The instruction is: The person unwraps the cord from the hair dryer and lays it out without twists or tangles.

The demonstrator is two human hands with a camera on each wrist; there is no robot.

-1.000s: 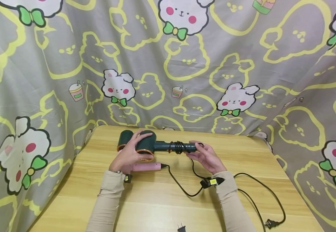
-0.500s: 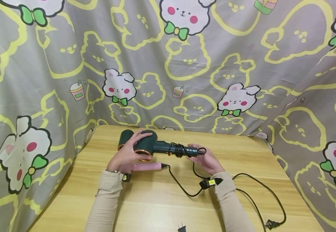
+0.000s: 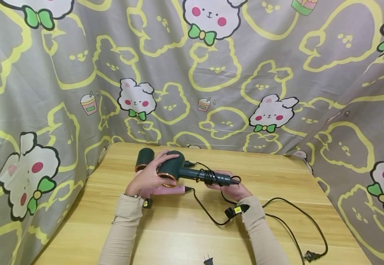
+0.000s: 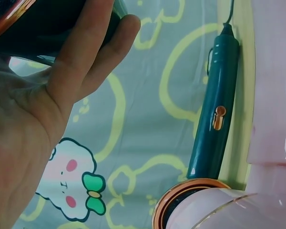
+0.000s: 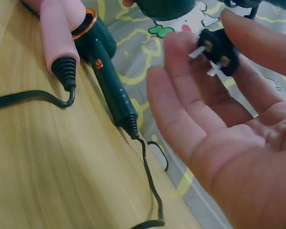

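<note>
My left hand [image 3: 148, 178] grips the round head of a dark green hair dryer [image 3: 173, 165] with copper-coloured rims, held above the table. Its handle points right and slightly towards me, with a black cord [image 3: 208, 176] wound around it. Beneath and behind the handle end is my right hand [image 3: 233, 189]; in the right wrist view it pinches a black two-pin plug [image 5: 219, 53] between thumb and fingers, pins outward. A second dark green hair dryer [image 3: 144, 159] lies behind, partly hidden. Under my left hand lies a pink hair dryer [image 3: 168, 190], its head mostly covered.
Black cords run across the wooden table [image 3: 175, 235] to the right, one ending in a plug [image 3: 311, 255]. Another plug [image 3: 208, 260] lies at the near edge. A patterned curtain [image 3: 218, 77] encloses the table at the back and sides.
The held hair dryer has moved right and its handle end has swung towards me, uncovering the cord end of the dryer behind. My right hand has shifted from the handle's tip to beneath it.
</note>
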